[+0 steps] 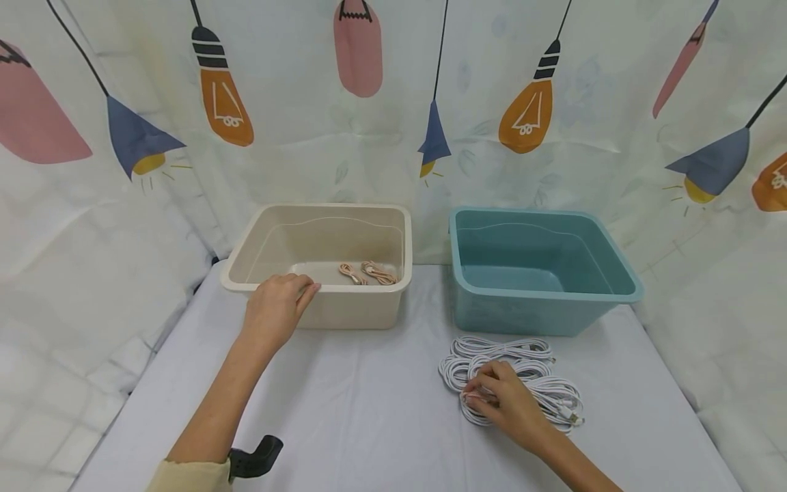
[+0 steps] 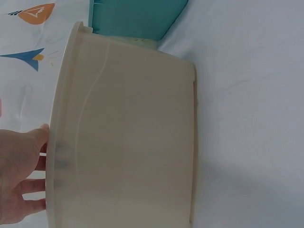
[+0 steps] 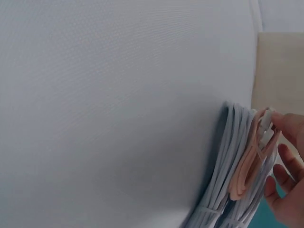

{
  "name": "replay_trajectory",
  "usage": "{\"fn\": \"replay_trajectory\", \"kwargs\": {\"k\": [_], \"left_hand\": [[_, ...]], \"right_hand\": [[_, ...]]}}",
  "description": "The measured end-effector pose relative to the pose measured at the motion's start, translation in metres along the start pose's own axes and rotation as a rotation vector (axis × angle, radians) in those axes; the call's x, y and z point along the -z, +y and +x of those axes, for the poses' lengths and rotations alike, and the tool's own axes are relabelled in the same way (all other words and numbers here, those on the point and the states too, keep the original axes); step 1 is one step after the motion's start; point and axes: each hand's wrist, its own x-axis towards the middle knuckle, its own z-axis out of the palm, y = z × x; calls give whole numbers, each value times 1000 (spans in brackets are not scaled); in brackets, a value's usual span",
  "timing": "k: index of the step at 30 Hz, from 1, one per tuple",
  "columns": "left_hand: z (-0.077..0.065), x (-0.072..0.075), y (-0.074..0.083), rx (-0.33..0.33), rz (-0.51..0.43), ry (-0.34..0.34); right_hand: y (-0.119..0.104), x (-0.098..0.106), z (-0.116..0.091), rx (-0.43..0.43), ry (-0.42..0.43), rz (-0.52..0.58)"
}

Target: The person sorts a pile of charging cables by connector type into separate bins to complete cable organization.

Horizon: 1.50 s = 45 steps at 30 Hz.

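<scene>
Over the front rim of a beige bin (image 1: pixel 344 307), my left hand (image 1: pixel 277 311) rests with its fingers at the rim and nothing held between them. Two coiled pink cables (image 1: pixel 379 273) lie on the bin's floor. My right hand (image 1: pixel 507 403) is over several bundled white cables (image 1: pixel 501 347) on the table. Its thumb and fingers pinch a folded pink cable (image 3: pixel 244 175) by its white connector end (image 3: pixel 266 128). That pink cable lies against the white bundles and is partly hidden by the hand in the head view.
A teal bin (image 1: pixel 522 314) stands to the right of the beige one, just behind the white cables. Both bins sit on a white cloth-covered table (image 1: pixel 375 410). A patterned curtain (image 1: pixel 381 150) hangs behind and along the sides. A black strap mount (image 1: pixel 255 458) is on the left wrist.
</scene>
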Motion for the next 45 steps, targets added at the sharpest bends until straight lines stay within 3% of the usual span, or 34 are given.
{"fn": "replay_trajectory", "kwargs": {"k": [4,11,24,32,36,45], "left_hand": [[0,1,0,2,1,-8],[1,2,0,3,-1,-23],[1,1,1,11,6,-22],[1,1,0,11,5,-23],[1,1,-1,12,5,-25],[1,3,1,13,6,-26]], "right_hand": [[-2,1,3,49,38,-2],[-7,11,14,109,17,25],[-19,28,32,82,-19,149],[-19,41,47,37,-113,185],[-20,46,55,67,-118,202],[-24,54,76,51,-118,182]]}}
